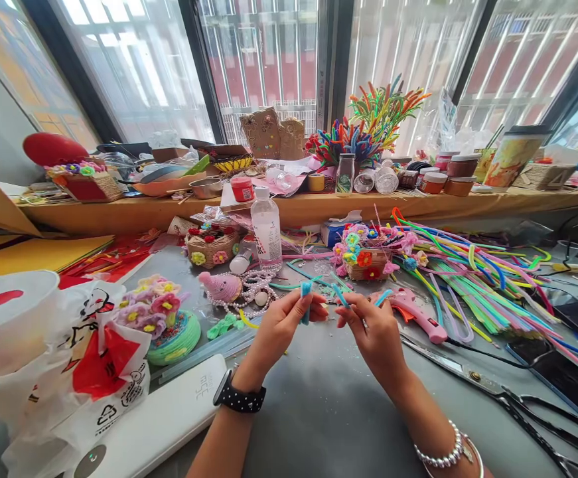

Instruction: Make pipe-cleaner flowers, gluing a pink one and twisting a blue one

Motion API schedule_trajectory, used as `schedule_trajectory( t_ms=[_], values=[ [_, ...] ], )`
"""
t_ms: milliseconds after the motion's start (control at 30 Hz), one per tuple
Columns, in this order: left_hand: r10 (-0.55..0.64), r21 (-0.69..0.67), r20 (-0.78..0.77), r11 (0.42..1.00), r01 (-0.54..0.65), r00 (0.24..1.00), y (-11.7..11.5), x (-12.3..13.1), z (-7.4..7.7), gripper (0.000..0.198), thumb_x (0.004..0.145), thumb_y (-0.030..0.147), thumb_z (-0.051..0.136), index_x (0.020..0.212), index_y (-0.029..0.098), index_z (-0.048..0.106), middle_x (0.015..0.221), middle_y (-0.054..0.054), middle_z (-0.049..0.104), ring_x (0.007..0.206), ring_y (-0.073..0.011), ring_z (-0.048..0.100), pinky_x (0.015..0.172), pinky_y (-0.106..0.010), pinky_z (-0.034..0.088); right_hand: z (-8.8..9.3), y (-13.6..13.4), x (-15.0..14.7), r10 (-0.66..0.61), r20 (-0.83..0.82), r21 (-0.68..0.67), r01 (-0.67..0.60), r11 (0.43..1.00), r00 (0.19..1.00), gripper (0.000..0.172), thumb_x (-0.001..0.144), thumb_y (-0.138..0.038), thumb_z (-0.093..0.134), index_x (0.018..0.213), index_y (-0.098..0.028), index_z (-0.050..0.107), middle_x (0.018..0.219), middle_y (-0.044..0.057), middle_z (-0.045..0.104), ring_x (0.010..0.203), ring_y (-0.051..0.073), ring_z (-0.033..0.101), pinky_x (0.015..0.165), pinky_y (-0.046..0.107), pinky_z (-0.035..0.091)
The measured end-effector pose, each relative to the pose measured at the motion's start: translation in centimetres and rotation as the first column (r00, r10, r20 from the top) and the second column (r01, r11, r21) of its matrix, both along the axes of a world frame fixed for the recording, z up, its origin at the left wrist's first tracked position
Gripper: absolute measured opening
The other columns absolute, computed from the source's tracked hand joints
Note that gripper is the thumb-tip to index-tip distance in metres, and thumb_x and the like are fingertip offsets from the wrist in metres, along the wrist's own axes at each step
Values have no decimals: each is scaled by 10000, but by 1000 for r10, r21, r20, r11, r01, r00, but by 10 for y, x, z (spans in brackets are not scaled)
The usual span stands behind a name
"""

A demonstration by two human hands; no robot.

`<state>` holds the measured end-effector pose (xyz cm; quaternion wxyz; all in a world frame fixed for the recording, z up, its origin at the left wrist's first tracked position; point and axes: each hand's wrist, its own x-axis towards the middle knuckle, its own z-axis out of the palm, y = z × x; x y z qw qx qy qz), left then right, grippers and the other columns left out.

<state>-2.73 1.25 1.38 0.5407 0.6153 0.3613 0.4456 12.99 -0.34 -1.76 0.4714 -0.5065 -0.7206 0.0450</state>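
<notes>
My left hand [279, 326], with a dark dotted watch band at its wrist, pinches a bent piece of blue pipe cleaner [305, 299] between thumb and fingers. Facing it a short way to the right, my right hand [374, 326] is closed on another stretch of blue pipe cleaner [339, 295], whose end also shows between the fingers. Whether the two blue parts are one length, I cannot tell. Both hands are raised over the grey table [313, 418]. Just beyond my right hand lies a pink glue gun [421, 315].
Large scissors [475, 376] and a dark phone [562, 378] lie on the right, below a heap of pipe cleaners [478, 285]. A water bottle [265, 229] stands behind my hands, near a flower-decorated basket [368, 262]. A white device [169, 418] and a plastic bag [94, 358] sit at left.
</notes>
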Motion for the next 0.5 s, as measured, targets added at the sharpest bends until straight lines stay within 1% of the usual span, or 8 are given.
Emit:
schedule_trajectory(
  t_ms=[133, 267, 333, 400, 500],
  values=[
    [-12, 17, -49, 1000, 12, 999, -1, 0, 2, 324, 766, 395, 454, 849, 129, 618, 743, -52, 654, 681, -153, 593, 684, -278, 462, 0, 1, 0, 57, 31, -48, -56, 997, 998, 201, 854, -269, 374, 878, -213, 566, 635, -31, 634, 634, 140, 564, 677, 276, 233],
    [4, 34, -90, 999, -1, 996, -1, 0, 2, 349, 769, 412, 439, 872, 131, 618, 752, -49, 657, 680, -156, 595, 680, -277, 460, -1, 3, 0, 11, 44, -66, -8, 998, 999, 197, 855, -250, 353, 883, -195, 540, 567, -34, 586, 552, 136, 518, 645, 276, 248],
    [20, 67, -133, 998, -11, 991, 0, -1, 1, 361, 777, 417, 420, 879, 133, 618, 776, -55, 659, 703, -162, 595, 687, -278, 458, -2, 3, 0, 3, 54, -50, 0, 999, 999, 194, 852, -250, 360, 850, -204, 548, 588, -27, 590, 574, 141, 521, 631, 278, 248],
    [39, 120, -196, 993, -15, 980, 1, -1, 1, 359, 786, 409, 406, 863, 137, 627, 796, -58, 660, 741, -169, 593, 705, -273, 449, -2, 3, 0, -5, 75, -27, 7, 1000, 997, 201, 849, -249, 370, 820, -216, 565, 652, -12, 603, 646, 154, 536, 609, 276, 241],
    [71, 195, -284, 981, -15, 956, 1, -1, -1, 325, 799, 373, 401, 885, 154, 626, 807, -48, 661, 781, -168, 584, 730, -258, 428, -2, 3, 0, -28, 100, -6, 29, 1000, 995, 201, 846, -251, 384, 804, -219, 578, 698, -1, 603, 704, 166, 534, 582, 275, 229]
  ],
)
